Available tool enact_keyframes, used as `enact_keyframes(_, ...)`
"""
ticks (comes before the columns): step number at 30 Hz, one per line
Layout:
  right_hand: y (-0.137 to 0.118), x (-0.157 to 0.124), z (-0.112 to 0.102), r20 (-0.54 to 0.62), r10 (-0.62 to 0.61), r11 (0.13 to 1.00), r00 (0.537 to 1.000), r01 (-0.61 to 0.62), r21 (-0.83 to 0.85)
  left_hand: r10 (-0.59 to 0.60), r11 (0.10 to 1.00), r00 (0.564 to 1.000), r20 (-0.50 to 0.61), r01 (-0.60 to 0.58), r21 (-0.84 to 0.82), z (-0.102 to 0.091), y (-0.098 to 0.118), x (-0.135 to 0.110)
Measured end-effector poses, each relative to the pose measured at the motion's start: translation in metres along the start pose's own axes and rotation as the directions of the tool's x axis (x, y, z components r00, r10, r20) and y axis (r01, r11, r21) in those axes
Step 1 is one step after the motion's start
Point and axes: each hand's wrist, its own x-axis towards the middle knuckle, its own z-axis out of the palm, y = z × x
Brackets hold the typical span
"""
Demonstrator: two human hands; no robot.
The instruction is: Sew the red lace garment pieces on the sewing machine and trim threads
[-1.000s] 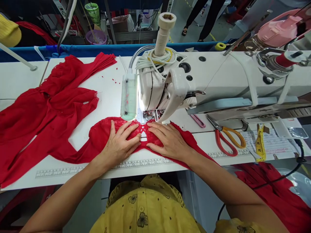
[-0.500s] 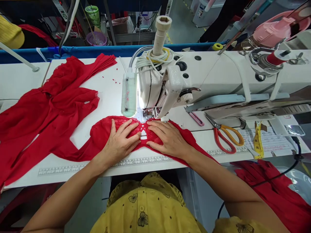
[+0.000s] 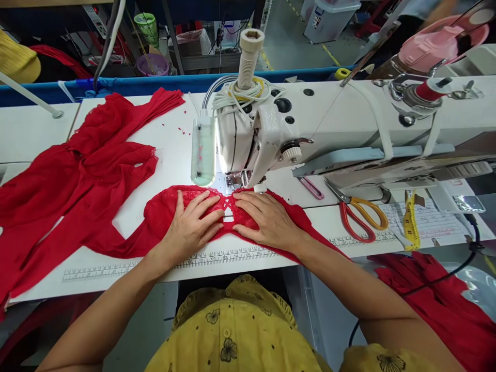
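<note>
The red garment (image 3: 155, 217) lies just in front of the sewing machine (image 3: 333, 111), left hand (image 3: 194, 222) and right hand (image 3: 267, 217) spread flat on it, seemingly to hold its crisscrossed middle (image 3: 227, 204) smooth.

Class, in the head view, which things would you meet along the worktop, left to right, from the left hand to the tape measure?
Left hand, right hand, pink tool, scissors, tape measure.

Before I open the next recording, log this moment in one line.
left hand: resting on red garment | right hand: resting on same garment | sewing machine: beyond hands | scissors: to the right
</note>
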Motion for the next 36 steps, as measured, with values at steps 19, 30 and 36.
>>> enact_keyframes(19, -0.016, -0.021, -0.037, -0.079, -0.058, 0.987, 0.995, 0.045, -0.153, -0.114, 0.992, 0.992, -0.051, 0.111, -0.056, -0.044, -0.004, 0.011)
enact_keyframes(30, -0.018, -0.041, -0.027, -0.135, -0.035, 0.993, 0.990, 0.019, -0.117, -0.199, 0.979, 0.965, -0.169, 0.188, -0.080, -0.041, 0.011, -0.010)
enact_keyframes(36, -0.009, -0.029, -0.031, -0.149, 0.036, 0.965, 0.988, -0.074, -0.254, -0.225, 0.974, 0.972, -0.068, 0.223, -0.031, -0.043, -0.003, 0.010)
